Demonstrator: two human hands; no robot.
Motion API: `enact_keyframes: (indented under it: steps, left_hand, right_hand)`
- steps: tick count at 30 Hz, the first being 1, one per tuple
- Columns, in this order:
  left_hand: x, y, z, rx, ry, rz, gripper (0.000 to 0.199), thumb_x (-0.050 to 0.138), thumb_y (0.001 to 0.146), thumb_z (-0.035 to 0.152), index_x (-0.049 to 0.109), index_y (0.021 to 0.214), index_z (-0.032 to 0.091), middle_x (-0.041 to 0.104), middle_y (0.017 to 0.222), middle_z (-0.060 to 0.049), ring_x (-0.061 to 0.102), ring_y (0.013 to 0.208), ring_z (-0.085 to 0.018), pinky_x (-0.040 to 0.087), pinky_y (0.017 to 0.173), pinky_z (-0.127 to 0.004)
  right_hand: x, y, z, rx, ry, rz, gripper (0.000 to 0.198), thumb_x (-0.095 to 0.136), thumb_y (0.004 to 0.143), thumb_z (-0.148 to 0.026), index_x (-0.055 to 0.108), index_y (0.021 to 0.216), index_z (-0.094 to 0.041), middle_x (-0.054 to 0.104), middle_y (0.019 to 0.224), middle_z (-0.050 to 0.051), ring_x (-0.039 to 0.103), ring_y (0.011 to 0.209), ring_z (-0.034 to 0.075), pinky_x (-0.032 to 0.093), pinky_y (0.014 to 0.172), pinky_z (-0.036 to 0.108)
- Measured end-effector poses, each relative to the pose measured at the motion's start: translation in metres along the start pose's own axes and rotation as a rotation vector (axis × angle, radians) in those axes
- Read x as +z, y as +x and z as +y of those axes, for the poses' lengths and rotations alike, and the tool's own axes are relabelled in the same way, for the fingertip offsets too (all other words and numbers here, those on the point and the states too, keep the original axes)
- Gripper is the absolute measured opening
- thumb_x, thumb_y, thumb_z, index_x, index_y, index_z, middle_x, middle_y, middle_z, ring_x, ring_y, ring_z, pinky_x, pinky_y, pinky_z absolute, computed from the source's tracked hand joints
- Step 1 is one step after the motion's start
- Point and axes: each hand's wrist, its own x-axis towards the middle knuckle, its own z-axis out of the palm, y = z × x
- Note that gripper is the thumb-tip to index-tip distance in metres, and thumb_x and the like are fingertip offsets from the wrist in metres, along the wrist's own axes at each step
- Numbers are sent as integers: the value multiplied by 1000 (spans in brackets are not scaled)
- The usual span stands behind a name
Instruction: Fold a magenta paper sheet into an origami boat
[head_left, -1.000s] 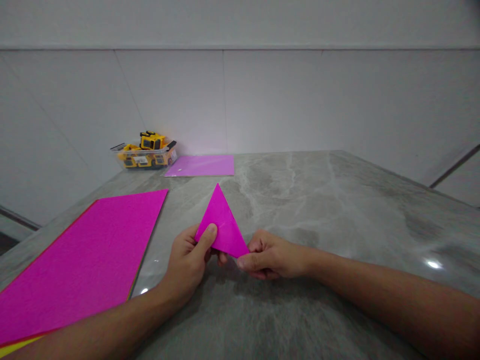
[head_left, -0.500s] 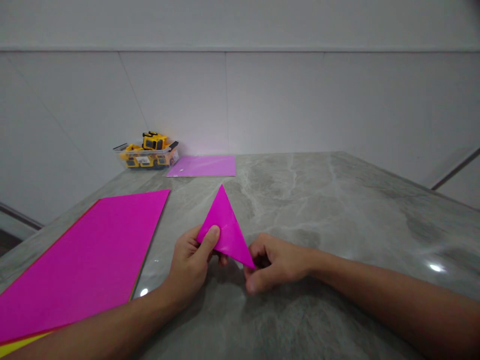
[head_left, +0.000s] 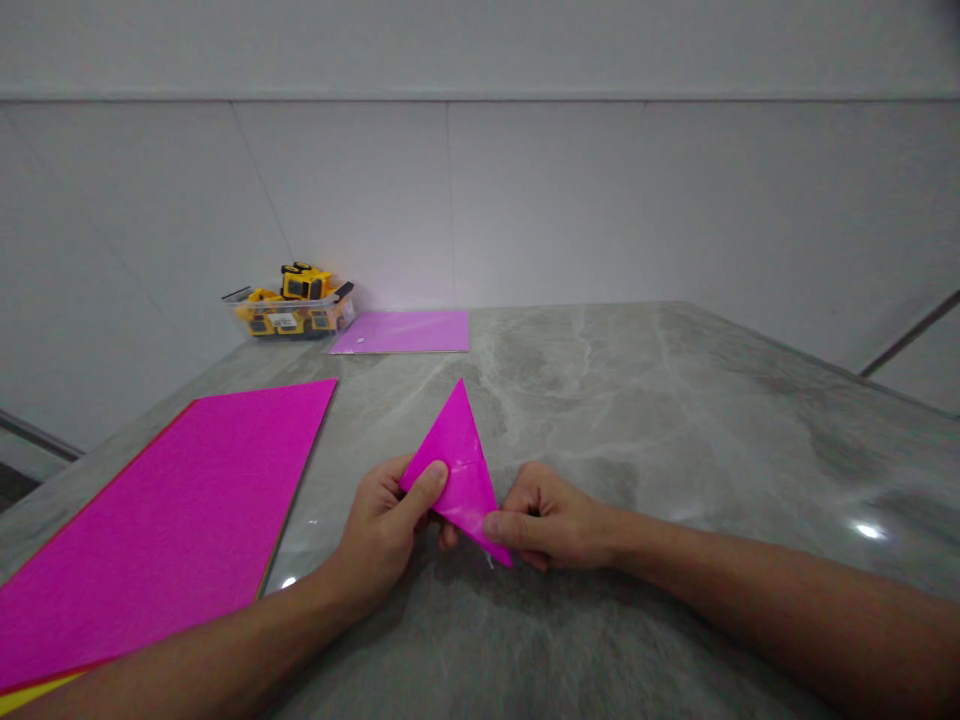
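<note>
A magenta sheet of paper folded into a triangle [head_left: 466, 470] is held just above the table in the middle of the view, one point facing away from me. My left hand [head_left: 390, 515] grips its left side, thumb flat on top and fingers underneath. On the lower right corner, my right hand [head_left: 551, 517] pinches the paper, its thumb on the upper face and the other fingers curled behind. The paper's underside is hidden.
A stack of large coloured sheets [head_left: 187, 500], magenta on top, lies at the left. Farther back are a packet of lilac paper [head_left: 409, 332] and a clear plastic box [head_left: 289, 320] of yellow toy trucks [head_left: 306, 284]. A grey marble table [head_left: 675, 420] runs to the wall.
The folded triangle has turned clockwise, its far point shifting right and its lower right corner coming nearer. My right thumb has moved up from below the corner onto the paper's top face.
</note>
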Motion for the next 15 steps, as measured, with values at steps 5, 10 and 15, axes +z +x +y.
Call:
enact_keyframes:
  steps: [5,10,15]
  left_hand:
    - [1,-3,-1,-39,-36,-56,36,62,87,43,64,66,14,60,52,-2,52,46,-11,40,47,-21]
    - [3,-3,-1,-87,-81,-136,36,62,86,43,65,66,13,60,51,-3,51,45,-11,39,46,-20]
    - [4,-2,2,-112,-141,-183,36,64,85,43,65,65,13,57,50,-1,48,43,-9,36,44,-19]
  right_hand:
    - [2,2,1,-46,-34,-70,55,49,87,-59,56,57,-14,45,45,-4,38,40,5,28,41,19]
    - [7,-1,-1,-90,68,-117,49,46,90,-57,63,76,-13,40,46,-7,33,39,6,25,39,19]
    - [10,-3,-3,-168,-2,-62,55,44,92,-57,52,56,-16,40,43,-6,35,38,5,27,39,19]
